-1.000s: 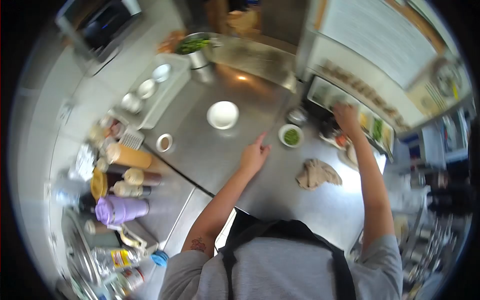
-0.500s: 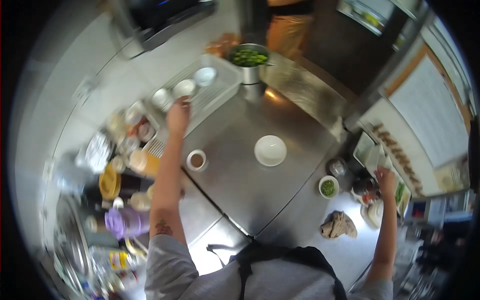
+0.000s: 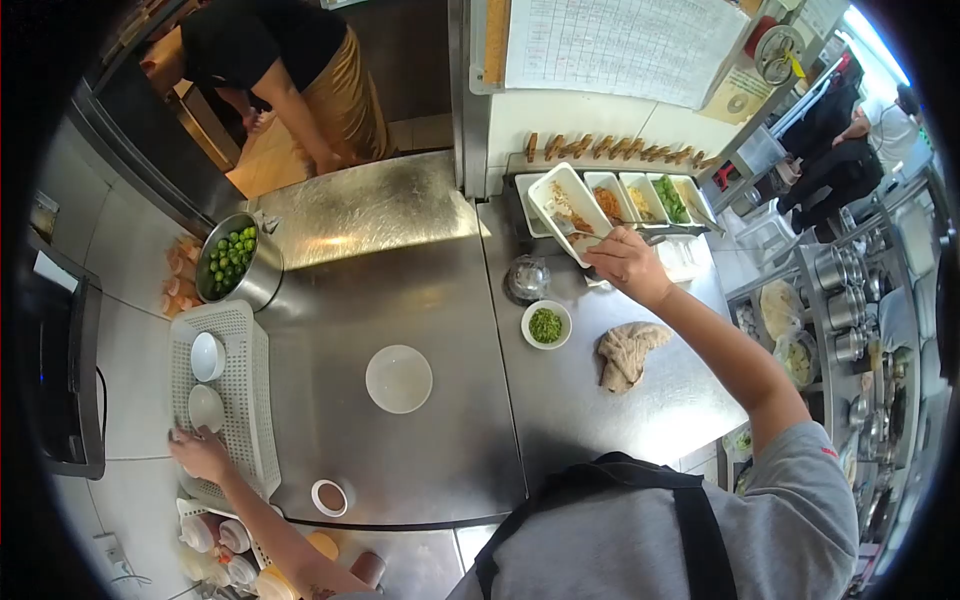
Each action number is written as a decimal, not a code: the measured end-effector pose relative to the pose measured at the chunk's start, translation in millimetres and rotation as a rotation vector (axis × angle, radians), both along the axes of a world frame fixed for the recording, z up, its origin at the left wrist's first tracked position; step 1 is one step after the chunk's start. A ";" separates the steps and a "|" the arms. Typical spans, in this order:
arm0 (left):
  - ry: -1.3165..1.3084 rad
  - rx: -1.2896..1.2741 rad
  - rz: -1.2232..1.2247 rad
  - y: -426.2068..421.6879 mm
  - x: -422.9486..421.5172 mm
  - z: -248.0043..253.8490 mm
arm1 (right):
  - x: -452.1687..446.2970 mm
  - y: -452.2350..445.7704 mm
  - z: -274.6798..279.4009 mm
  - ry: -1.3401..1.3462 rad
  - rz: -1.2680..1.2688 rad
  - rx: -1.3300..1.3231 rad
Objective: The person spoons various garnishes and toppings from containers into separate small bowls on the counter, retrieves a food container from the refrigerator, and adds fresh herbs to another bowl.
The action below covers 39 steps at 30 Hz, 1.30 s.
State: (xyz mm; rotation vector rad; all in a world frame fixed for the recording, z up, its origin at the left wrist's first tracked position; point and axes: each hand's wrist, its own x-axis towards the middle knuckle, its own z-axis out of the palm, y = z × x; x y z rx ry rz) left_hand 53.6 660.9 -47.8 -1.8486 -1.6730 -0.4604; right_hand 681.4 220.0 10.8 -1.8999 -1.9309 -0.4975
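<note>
My right hand (image 3: 628,262) grips the near end of a white rectangular food container (image 3: 568,212), which is tilted and lifted over the row of containers. Brown crumbly bits lie inside it, with what looks like a spoon. At the left, my left hand (image 3: 200,455) is over the white perforated basket (image 3: 262,400), its fingers apart beside a small white bowl (image 3: 206,408). Whatever lies under that palm is hidden. Another small white bowl (image 3: 208,357) sits farther back in the basket. A larger white bowl (image 3: 399,379) stands on the steel counter between my hands.
A bowl of chopped greens (image 3: 546,325), a plastic-wrapped jar (image 3: 527,280) and a crumpled cloth (image 3: 630,355) are on the right. A small cup of brown sauce (image 3: 329,497) stands near the front edge. A pot of green limes (image 3: 240,262) is at back left. Another person (image 3: 290,80) bends beyond the counter.
My view has swung to the right. The white container is now raised and tilted in my right hand, which was reaching among the containers. My left hand stays by the basket bowls.
</note>
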 end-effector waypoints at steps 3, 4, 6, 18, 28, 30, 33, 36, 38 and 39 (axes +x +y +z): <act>0.116 0.182 0.241 9.2 -41.5 -4.6 | -23.4 0.6 14.8 0.058 0.068 -0.013; 0.237 0.154 0.429 19.1 -64.6 -14.5 | -34.5 -0.9 21.1 0.084 0.073 -0.030; 0.176 -0.711 0.407 31.6 -96.2 -24.7 | -52.4 -7.3 21.6 0.170 0.093 -0.080; -0.294 -0.186 0.144 -12.5 -17.4 5.8 | -137.5 -93.7 -20.7 0.351 0.100 -0.246; -0.038 -0.196 0.477 13.8 9.9 -38.0 | -153.7 -109.7 -42.5 0.343 0.134 -0.485; -0.346 -0.227 0.482 11.0 -7.7 -22.9 | -161.3 -101.7 -15.6 0.316 0.074 -0.496; -0.640 -0.493 0.456 18.8 -36.9 -12.2 | -143.5 -102.2 -8.8 0.445 -0.044 -0.457; -0.576 -0.660 0.434 19.1 -42.0 9.5 | -102.3 -115.8 -36.4 0.411 -0.278 -0.342; -0.518 -0.761 0.417 23.2 -46.7 10.7 | -86.3 -122.1 -50.7 0.333 -0.485 -0.287; -0.481 -0.783 0.352 27.5 -54.2 5.9 | -81.7 -127.3 -58.7 0.336 -0.482 -0.297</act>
